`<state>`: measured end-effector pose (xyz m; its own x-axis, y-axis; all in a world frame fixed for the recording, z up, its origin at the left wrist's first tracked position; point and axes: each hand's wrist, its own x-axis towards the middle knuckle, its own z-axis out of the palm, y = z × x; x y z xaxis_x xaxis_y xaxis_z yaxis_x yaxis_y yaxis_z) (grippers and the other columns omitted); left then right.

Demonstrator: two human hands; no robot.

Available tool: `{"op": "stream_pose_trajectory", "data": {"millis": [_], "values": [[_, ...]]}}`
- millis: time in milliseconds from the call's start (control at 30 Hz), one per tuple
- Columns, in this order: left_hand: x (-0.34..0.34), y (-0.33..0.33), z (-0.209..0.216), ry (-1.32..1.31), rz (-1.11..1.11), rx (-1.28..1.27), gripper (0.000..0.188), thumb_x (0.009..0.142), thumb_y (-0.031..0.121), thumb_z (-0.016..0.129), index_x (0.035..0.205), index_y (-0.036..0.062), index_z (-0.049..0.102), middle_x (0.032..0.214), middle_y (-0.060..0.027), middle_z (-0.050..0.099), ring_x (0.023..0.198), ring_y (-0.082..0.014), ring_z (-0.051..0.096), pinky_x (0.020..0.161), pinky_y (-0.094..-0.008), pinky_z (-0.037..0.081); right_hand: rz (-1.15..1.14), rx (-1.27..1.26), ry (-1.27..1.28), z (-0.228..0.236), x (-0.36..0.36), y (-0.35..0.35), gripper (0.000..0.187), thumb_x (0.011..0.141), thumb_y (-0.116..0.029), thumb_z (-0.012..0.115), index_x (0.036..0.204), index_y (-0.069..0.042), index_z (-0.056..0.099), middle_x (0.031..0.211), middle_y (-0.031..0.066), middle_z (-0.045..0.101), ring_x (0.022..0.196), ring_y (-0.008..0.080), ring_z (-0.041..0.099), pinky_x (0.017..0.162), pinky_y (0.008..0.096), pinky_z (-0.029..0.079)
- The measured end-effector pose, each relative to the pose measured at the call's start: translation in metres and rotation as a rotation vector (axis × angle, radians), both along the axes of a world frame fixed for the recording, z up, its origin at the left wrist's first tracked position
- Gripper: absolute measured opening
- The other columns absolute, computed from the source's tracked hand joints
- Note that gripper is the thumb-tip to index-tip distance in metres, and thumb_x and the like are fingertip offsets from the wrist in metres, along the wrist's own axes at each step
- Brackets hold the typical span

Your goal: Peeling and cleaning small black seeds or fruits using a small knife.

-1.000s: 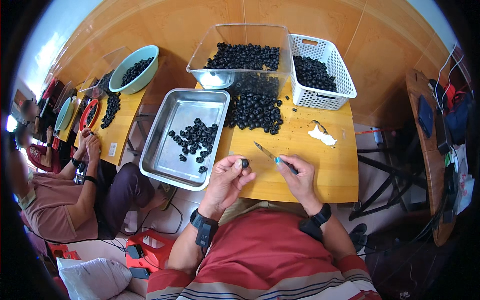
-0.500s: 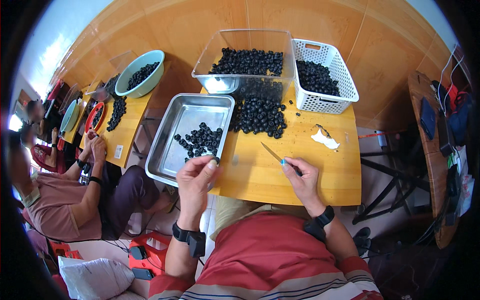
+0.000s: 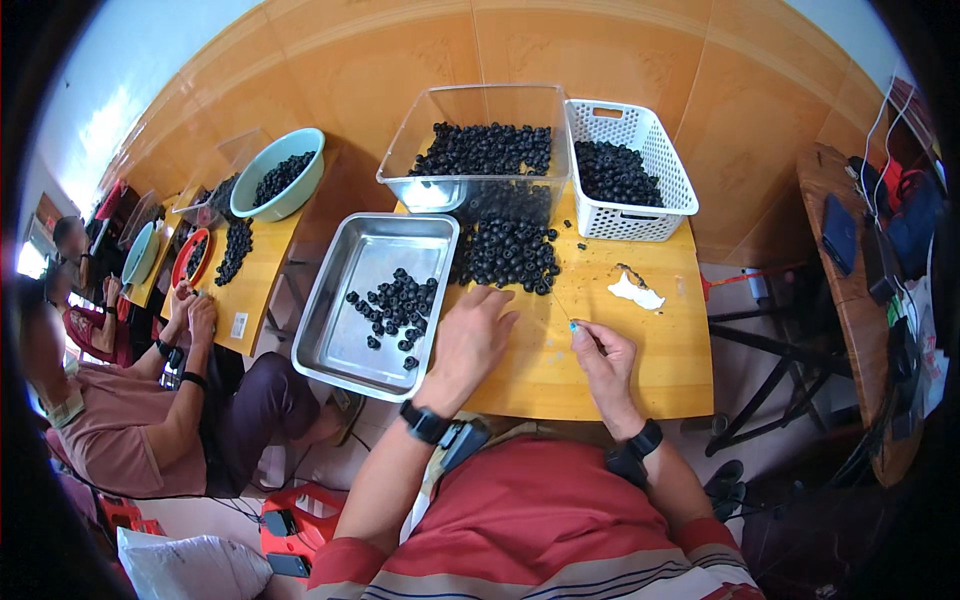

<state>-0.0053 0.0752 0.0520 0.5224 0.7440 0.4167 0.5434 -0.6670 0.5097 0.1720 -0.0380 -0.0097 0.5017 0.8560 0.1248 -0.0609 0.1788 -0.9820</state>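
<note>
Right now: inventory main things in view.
Black pieces: uncounted, black, pile and containers
Tray: 1, silver, left
Bins: 2+, clear, back and left
Basket: 1, white, back right
Scrap: 1, white, right
Blade: 1, colour unclear, right hand
Bowls: 2, green, left
Dish: 1, red, left
Tables: 2+, yellow, centre and left
Co-workers: 2+, reddish tops, left
Stools: 1+, red, lower left
Wooden top: 1, brown, right
Left hand: 1, by pile
Right hand: 1, holding blade

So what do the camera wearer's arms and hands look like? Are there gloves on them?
No gloves: the left hand and the right hand are bare. There's a black strap on the left wrist and a matching black band on the right, each with a chunky dark box beside it. The short sleeves are red.
</note>
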Motion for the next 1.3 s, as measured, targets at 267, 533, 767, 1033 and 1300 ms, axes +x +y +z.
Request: {"op": "stream_pose_trajectory", "data": {"millis": [267, 533, 767, 1033, 1300], "values": [[0.042, 0.025, -0.025, 0.274, -0.026, 0.119, 0.016, 0.092, 0.015, 0.061, 0.103, 0.0053, 0.066, 0.102, -0.0151, 0.062, 0.095, -0.0354, 0.065, 0.074, -0.0460, 0.057, -0.014, 0.020, 0.037, -0.001, 0.001, -0.001, 0.026, 0.099, -0.021, 0.068, 0.109, 0.003, 0.071, 0.076, -0.0062, 0.057, 0.059, 0.0009, 0.043, 0.052, 0.0186, 0.033], [0.046, 0.027, -0.032, 0.278, -0.038, 0.089, 0.011, 0.092, 0.015, 0.060, 0.096, 0.0053, 0.063, 0.091, -0.0168, 0.062, 0.088, -0.0378, 0.066, 0.073, -0.0475, 0.056, -0.013, 0.028, 0.036, -0.003, 0.003, -0.001, 0.027, 0.099, -0.021, 0.068, 0.110, 0.003, 0.071, 0.075, -0.0050, 0.058, 0.059, 0.0011, 0.044, 0.051, 0.0188, 0.034], [0.036, 0.019, -0.028, 0.092, -0.022, -0.035, 0.024, 0.084, 0.010, 0.068, 0.107, 0.0048, 0.072, 0.092, -0.0180, 0.068, 0.087, -0.0382, 0.066, 0.076, -0.0458, 0.054, -0.007, 0.042, 0.039, -0.002, 0.002, -0.001, 0.027, 0.099, -0.022, 0.068, 0.109, 0.003, 0.071, 0.075, -0.0050, 0.058, 0.059, 0.0011, 0.043, 0.051, 0.0187, 0.033], [0.018, 0.009, -0.031, -0.338, -0.079, -0.701, 0.027, 0.090, 0.006, 0.072, 0.115, -0.0014, 0.071, 0.097, -0.0075, 0.071, 0.083, -0.0135, 0.068, 0.076, -0.0266, 0.055, 0.006, 0.025, 0.034, -0.003, 0.001, -0.001, 0.028, 0.098, -0.021, 0.069, 0.110, 0.004, 0.071, 0.076, -0.0053, 0.058, 0.060, 0.0010, 0.043, 0.052, 0.0183, 0.033], [0.012, -0.008, -0.022, -0.697, -0.143, -1.102, 0.026, 0.095, 0.002, 0.067, 0.121, -0.0022, 0.065, 0.099, -0.0041, 0.069, 0.089, -0.0128, 0.068, 0.082, -0.0249, 0.057, 0.002, 0.020, -0.033, 0.002, -0.001, -0.003, 0.028, 0.097, -0.021, 0.071, 0.108, 0.004, 0.072, 0.078, -0.0042, 0.062, 0.065, 0.0014, 0.048, 0.056, 0.0182, 0.038]]}}
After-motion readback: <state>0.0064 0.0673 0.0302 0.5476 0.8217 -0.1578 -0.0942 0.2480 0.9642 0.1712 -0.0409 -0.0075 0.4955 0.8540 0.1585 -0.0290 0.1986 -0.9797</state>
